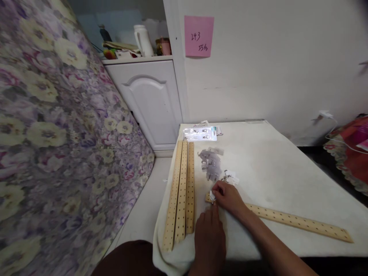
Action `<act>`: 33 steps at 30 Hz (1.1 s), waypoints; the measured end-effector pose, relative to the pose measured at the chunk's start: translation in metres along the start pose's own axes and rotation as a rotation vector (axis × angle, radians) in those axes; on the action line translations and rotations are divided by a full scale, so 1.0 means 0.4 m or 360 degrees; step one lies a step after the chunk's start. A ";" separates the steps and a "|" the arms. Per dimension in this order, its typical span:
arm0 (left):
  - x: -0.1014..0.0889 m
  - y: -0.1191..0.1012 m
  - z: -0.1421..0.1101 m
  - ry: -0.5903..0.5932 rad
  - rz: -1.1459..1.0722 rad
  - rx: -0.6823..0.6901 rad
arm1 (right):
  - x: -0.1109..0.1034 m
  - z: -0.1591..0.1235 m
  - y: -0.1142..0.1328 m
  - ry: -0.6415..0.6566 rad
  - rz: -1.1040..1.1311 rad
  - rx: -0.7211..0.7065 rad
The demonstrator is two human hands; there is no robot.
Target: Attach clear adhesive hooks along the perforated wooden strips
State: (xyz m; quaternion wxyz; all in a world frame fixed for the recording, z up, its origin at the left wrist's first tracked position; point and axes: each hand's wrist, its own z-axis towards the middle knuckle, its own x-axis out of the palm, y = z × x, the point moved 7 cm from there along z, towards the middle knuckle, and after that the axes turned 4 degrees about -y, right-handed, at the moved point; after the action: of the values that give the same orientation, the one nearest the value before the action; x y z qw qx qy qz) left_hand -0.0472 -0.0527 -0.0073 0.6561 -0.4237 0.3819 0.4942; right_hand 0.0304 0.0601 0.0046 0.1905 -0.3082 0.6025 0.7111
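A long pale wooden strip with a row of holes [296,221] lies slantwise across the white-covered table [273,165]. At its left end my right hand [228,197] is pinched on a small white and metal piece [212,197]. My left hand [209,235] rests beside it with its fingers stretched toward that same end, touching the cloth or the strip. Just beyond the hands lie a pile of small clear bags with metal parts [211,165] and a few loose white pieces [231,178].
Three more perforated wooden strips [181,191] lie side by side at the table's left. A blister pack of hooks [199,133] sits at the far edge. A flowered mattress [57,126] leans on the left; a white cabinet [149,99] stands behind. A pink note [199,36] hangs on the wall.
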 end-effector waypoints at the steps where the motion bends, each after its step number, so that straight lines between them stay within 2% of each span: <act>1: 0.000 -0.002 0.001 0.0003 0.0032 -0.0008 | 0.000 0.000 -0.001 0.0002 -0.0004 -0.0002; 10: 0.013 -0.004 0.007 0.0018 0.0154 -0.0073 | 0.001 0.001 -0.003 0.0002 -0.0023 0.0000; 22: 0.007 -0.004 0.017 0.0054 0.0136 -0.0092 | 0.013 0.007 -0.018 -0.0001 -0.0044 0.0008; 33: 0.001 -0.002 0.013 0.0074 0.0061 -0.0104 | -0.001 -0.001 0.000 -0.0058 -0.0026 -0.0058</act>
State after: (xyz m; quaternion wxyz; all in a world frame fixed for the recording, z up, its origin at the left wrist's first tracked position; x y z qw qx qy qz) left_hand -0.0459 -0.0478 -0.0056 0.6234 -0.4488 0.3888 0.5087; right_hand 0.0307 0.0598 0.0049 0.2014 -0.3035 0.5833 0.7260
